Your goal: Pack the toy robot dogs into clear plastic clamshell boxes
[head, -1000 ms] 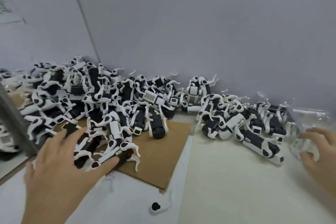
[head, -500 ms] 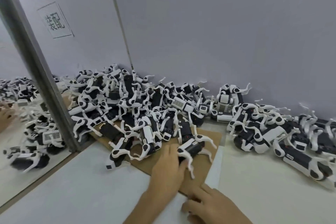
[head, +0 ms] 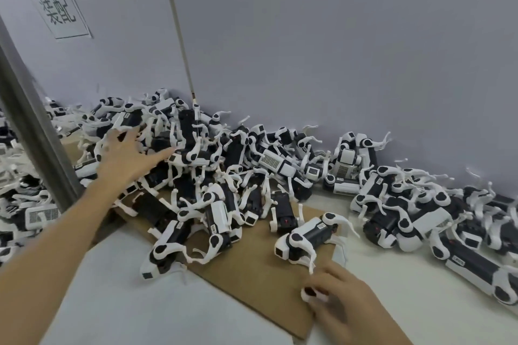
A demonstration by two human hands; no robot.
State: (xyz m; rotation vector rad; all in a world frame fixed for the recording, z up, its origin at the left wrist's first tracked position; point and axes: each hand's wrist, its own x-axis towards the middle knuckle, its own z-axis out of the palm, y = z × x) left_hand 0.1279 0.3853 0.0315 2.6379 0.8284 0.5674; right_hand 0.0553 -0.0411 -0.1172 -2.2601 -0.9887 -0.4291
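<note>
Nearest, R hand rests on the cardboard sheet, fingers curled round a small white-and-black piece. Just beyond it on the same sheet sits a single toy dog. One white leg ends just beside the fingers; can't tell if it touches. Further back, the pile of toy dogs runs along the wall. L hand is stretched over the pile's upper left, fingers spread wide, gripping nothing; contact w/ the dogs unclear. Behind: metal post at left, wall sign above.
</note>
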